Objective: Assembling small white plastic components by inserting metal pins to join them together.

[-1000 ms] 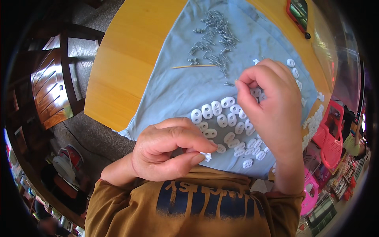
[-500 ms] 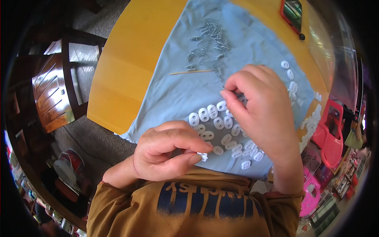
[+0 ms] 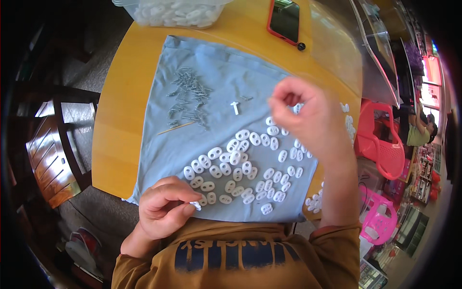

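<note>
At the near left edge of the blue cloth (image 3: 219,120), my left hand (image 3: 166,204) pinches a small white plastic piece (image 3: 195,205) between thumb and forefinger. My right hand (image 3: 310,108), a little blurred, hovers above the cloth's right side. Its thumb and forefinger are pressed together; what is in them, if anything, I cannot make out. Between the hands lie many white oval pieces with two holes (image 3: 214,153). Small metal springs (image 3: 185,96) are heaped at the far left, beside a thin wooden stick (image 3: 175,128). A white T-shaped piece (image 3: 235,108) rests mid-cloth.
A clear plastic tub (image 3: 178,21) of white pieces stands at the table's far edge. A phone in a red case (image 3: 284,21) lies far right on the yellow table (image 3: 115,120). More white pieces (image 3: 315,202) sit along the right edge, near pink plastic chairs (image 3: 380,144).
The view has shifted, bringing the tub in. My right hand has moved from the springs' near end to the cloth's right side, uncovering the T-shaped piece. My left hand still pinches its white piece.
</note>
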Tool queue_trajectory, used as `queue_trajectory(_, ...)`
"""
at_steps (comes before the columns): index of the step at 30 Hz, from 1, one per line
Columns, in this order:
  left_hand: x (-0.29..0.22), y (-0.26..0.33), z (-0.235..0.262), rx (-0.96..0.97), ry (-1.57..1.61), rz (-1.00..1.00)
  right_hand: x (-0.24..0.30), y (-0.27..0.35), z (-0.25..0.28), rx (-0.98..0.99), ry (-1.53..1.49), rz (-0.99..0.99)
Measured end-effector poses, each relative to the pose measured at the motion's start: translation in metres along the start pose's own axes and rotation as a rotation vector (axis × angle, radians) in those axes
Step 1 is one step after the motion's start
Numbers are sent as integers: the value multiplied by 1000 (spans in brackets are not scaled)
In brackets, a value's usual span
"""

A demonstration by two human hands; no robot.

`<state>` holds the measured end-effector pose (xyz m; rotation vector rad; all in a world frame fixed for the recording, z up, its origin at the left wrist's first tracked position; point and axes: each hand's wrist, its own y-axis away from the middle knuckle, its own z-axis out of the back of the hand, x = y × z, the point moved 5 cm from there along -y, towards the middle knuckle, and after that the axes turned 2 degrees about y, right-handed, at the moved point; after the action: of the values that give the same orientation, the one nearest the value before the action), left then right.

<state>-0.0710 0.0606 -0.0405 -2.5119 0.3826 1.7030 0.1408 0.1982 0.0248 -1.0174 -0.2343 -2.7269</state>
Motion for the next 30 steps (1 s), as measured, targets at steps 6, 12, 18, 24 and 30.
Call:
queue_trajectory(6, 1, -1, -1, -17, -14, -1, -48, -21, 38, 1, -79, -190)
queue_trajectory(12, 3, 0, 2, -61, -9, -4, -59, -31, 53, -39, -107, -149)
queue_trajectory(18, 2, 0, -1, -91, 16, 11, -74, -34, 55, -32, -111, -155)
queue_trajectory(24, 0, 0, -2, -102, -39, -15, -84, -35, 56, -30, -69, -140)
queue_trajectory(30, 5, 2, -1, -143, -12, 8, -94, -35, 59, -43, 45, -63)
